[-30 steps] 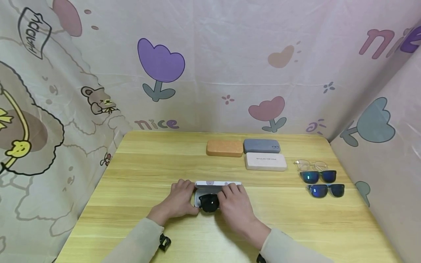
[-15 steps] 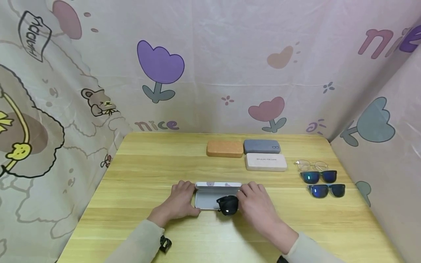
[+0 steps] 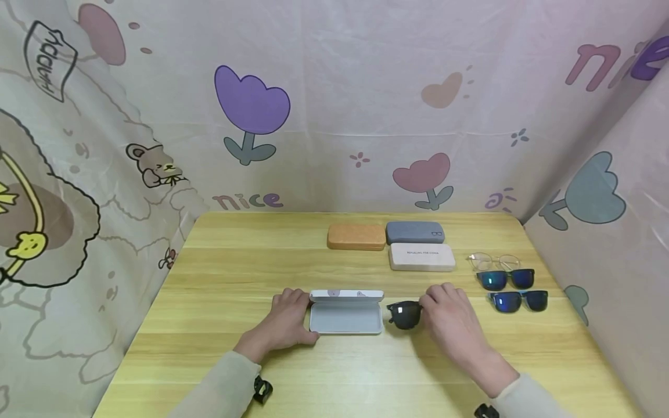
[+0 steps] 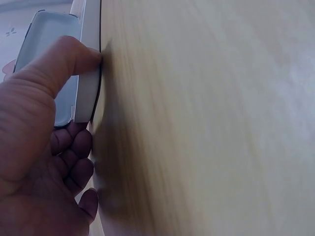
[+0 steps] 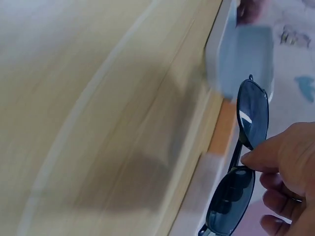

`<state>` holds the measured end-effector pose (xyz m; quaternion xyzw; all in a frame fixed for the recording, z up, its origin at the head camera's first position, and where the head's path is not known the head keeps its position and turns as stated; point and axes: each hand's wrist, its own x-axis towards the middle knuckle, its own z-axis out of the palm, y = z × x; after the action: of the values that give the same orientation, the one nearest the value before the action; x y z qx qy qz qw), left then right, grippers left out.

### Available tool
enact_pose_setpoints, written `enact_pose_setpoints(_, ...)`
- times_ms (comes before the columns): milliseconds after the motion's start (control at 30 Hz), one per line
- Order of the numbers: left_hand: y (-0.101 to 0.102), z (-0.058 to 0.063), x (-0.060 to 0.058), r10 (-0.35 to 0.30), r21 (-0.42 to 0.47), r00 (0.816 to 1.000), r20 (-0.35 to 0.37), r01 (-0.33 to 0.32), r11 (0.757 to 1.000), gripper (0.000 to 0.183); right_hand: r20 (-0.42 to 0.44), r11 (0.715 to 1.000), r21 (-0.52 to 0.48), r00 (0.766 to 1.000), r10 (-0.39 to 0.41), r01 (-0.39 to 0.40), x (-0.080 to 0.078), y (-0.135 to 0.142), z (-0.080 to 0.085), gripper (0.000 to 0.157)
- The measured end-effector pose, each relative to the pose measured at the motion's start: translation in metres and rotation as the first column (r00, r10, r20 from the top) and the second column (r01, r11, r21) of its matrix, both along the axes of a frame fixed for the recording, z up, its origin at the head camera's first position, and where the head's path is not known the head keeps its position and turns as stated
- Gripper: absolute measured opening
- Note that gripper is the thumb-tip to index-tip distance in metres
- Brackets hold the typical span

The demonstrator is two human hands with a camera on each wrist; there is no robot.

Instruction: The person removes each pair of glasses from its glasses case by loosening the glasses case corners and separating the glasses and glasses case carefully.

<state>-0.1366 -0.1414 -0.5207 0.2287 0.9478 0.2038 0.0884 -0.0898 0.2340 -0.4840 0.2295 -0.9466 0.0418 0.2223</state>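
An eyeglass case (image 3: 346, 320) lies opened on the table, its pale grey inside bare and its patterned lid tipped back. At its left end my left hand (image 3: 282, 320) holds it, the thumb on the front wall and the fingers curled by the end, as the left wrist view shows. Just right of the case, my right hand (image 3: 456, 320) pinches a pair of black sunglasses (image 3: 405, 314) at the bridge. In the right wrist view both dark lenses of the sunglasses (image 5: 253, 110) show, lifted off the table; the head view hides one lens behind the hand.
Behind the case stand three closed eyeglass cases: orange (image 3: 356, 237), blue-grey (image 3: 415, 232) and white (image 3: 422, 257). To the right lie clear wire-framed glasses (image 3: 493, 262) and two pairs of blue-lensed sunglasses (image 3: 505, 279) (image 3: 518, 301). Patterned cloth (image 3: 334, 104) surrounds the wooden table (image 3: 251, 261).
My right hand has drawn the black sunglasses out of the case and off to the right, uncovering the case's inside. My left hand has stayed at the case's left end.
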Motion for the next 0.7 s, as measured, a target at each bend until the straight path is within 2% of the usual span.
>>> enact_pose_setpoints(267, 0.0, 0.0, 0.001, 0.002, -0.004, 1.0, 0.004, -0.002, 1.0, 0.077, 0.08, 0.995, 0.04, 0.992, -0.095, 0.092, -0.002, 0.042, -0.008, 0.019)
enact_pose_setpoints(467, 0.0, 0.001, 0.0, 0.001, -0.003, 1.0, 0.006, -0.001, 1.0, 0.079, 0.097, 0.989, 0.081, 0.987, -0.132, 0.124, 0.0, 0.071, -0.012, 0.015)
enact_pose_setpoints(700, 0.001, 0.001, 0.0, 0.001, -0.001, 1.0, 0.01, -0.001, 1.0, 0.079, 0.19, 0.971, 0.149, 0.959, -0.212, 0.186, 0.003, 0.092, -0.008, 0.018)
